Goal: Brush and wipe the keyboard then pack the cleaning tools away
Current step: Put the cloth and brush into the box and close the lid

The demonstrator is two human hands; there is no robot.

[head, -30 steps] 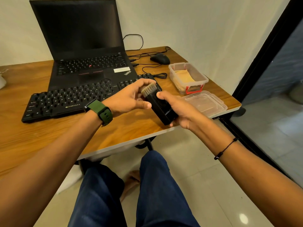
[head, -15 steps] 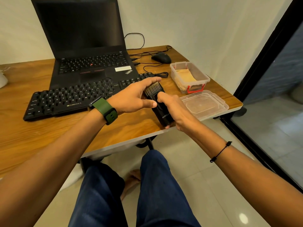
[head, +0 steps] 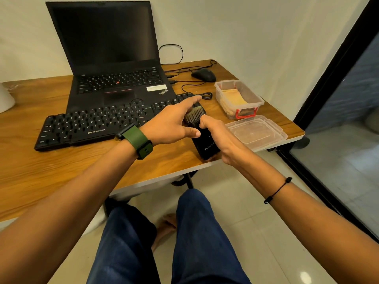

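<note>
wooden desk (head: 51,177) by white wall (head: 256,27), tiled floor (head: 276,232)

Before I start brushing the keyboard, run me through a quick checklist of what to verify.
1. Brush held firmly: ok, the right hand grips its black body.
2. Bristles exposed: ok, they stick out at the top, with the left hand at them.
3. Left hand off the brush: not ok, its fingers lie over the bristles and its thumb is on the body.
4. External keyboard reachable: ok, it lies flat on the desk in front of the laptop.
5. Storage box open: ok, its lid lies beside it.
6. Bristles clean: cannot tell.
</note>
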